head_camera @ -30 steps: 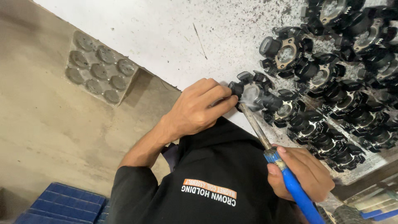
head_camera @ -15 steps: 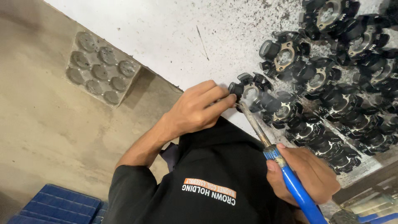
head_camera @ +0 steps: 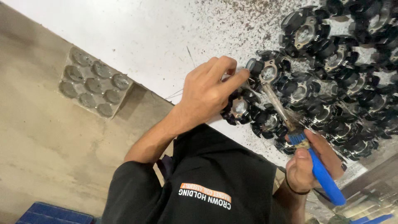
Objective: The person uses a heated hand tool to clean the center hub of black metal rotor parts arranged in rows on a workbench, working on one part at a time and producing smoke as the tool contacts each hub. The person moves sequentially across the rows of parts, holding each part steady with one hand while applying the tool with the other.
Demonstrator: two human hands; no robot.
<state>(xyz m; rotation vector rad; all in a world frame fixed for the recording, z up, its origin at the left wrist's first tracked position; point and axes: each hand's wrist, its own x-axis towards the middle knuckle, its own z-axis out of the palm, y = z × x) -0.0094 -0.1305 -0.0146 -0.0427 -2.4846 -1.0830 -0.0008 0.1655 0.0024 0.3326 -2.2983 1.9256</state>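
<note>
Gripping a blue-handled tool (head_camera: pixel 319 176) near the bottom right, the right hand (head_camera: pixel 309 164) is closed round the handle, thumb on top. The tool's thin metal shaft (head_camera: pixel 275 101) runs up and left from the fist to a black part (head_camera: pixel 267 72) on the white table (head_camera: pixel 137 41). The table's near edge runs diagonally just above the black sleeve (head_camera: pixel 199 182), so the right hand sits about over that edge. To its right, black parts crowd the table closely, touching or overlapping, with little bare surface between them.

The left hand (head_camera: pixel 209 91) lies palm down on the table, fingers curled, forefinger and thumb pinched on the black part at the shaft's tip. That part is ring-shaped with a pale metal centre and stubby black lobes round it. Another like it (head_camera: pixel 238 108) lies partly under the palm. Left of this hand the table is bare and white, speckled with dark grit towards the pile.

Beyond the table's edge, on the tan floor (head_camera: pixel 41 145), a grey tray (head_camera: pixel 93 83) with round pockets sits well apart.
</note>
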